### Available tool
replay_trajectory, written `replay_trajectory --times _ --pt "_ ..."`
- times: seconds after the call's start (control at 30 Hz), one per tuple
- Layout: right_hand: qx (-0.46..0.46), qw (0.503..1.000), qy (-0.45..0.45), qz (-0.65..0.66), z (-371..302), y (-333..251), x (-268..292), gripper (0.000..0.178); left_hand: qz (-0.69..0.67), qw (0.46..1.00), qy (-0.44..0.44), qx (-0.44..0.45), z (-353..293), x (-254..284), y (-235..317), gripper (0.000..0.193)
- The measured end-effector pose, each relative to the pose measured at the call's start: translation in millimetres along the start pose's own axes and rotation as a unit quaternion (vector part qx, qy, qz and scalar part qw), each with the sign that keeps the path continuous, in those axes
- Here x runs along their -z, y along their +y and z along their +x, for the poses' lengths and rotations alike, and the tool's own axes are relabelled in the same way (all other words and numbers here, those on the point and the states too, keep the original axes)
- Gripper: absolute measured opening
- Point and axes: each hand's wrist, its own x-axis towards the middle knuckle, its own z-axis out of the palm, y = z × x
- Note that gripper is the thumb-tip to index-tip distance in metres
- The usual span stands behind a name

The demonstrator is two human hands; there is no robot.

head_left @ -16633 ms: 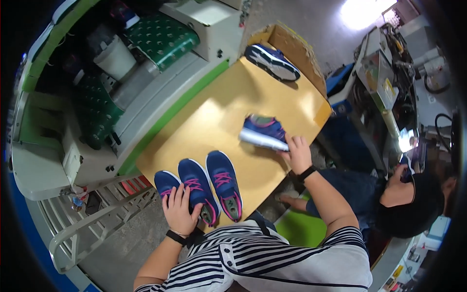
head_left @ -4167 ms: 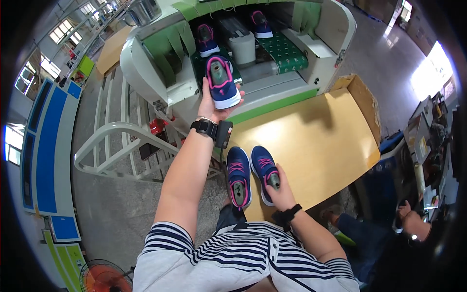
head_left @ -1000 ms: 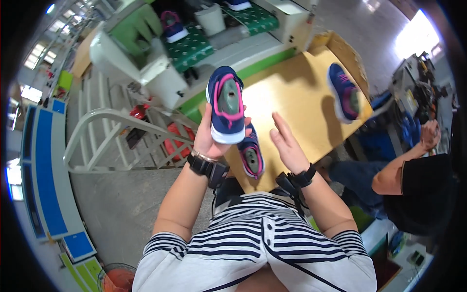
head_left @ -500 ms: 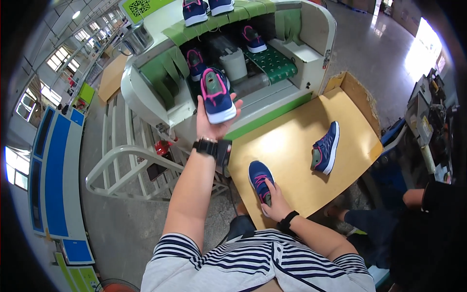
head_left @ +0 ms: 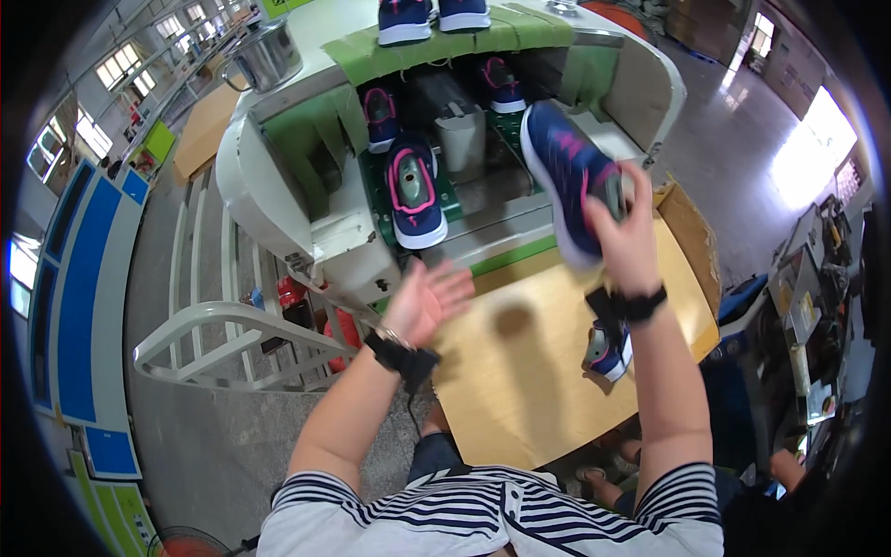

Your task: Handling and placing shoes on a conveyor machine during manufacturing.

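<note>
My right hand [head_left: 626, 232] grips a navy sneaker [head_left: 557, 158] by its heel end and holds it raised over the front right of the machine [head_left: 269, 176]. The sneaker has pink laces and a white sole; it is slightly blurred. My left hand [head_left: 432, 302], holding nothing, has its fingers spread just below a second navy sneaker [head_left: 406, 218], which rests on the green belt [head_left: 450, 200] at the machine's left mouth. Behind that one stands another sneaker [head_left: 379, 121], and one more sneaker [head_left: 502, 91] sits further back on the right. Partly hidden by my right wrist, a sneaker [head_left: 603, 357] lies on the tan board [head_left: 501, 408].
Two sneakers [head_left: 434, 20] stand on top of the machine beside a green cloth [head_left: 371, 60]. A metal pot [head_left: 267, 58] is at its back left. White metal rails [head_left: 213, 320] run along the left. A person's legs show beyond the board, at lower right.
My left hand has let go of its sneaker, now on the belt, and drawn back. My right hand has lifted its sneaker off the board, up toward the machine's right side.
</note>
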Motion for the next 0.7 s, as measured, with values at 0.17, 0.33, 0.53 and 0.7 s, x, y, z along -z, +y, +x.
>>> replay_trajectory --times 0.17,0.33,0.53,0.7 --pt "-0.001 0.955 0.034 -0.295 109.6 110.8 -47.7 0.088 0.798 0.598 0.048 0.049 -31.8 26.4 -117.4 0.089" --pt "0.111 0.981 -0.008 -0.159 54.8 103.4 -72.7 0.092 0.852 0.512 -0.041 0.100 -77.4 57.3 -173.1 0.119" --pt "-0.091 0.877 -0.222 -0.416 -170.2 146.1 15.9 0.095 0.850 0.500 -0.041 0.162 -75.0 60.7 -173.3 0.129" --pt "-0.170 0.843 -0.084 -0.504 -234.3 172.3 98.9 0.124 0.859 0.482 -0.037 0.166 -81.0 54.6 -179.6 0.130"
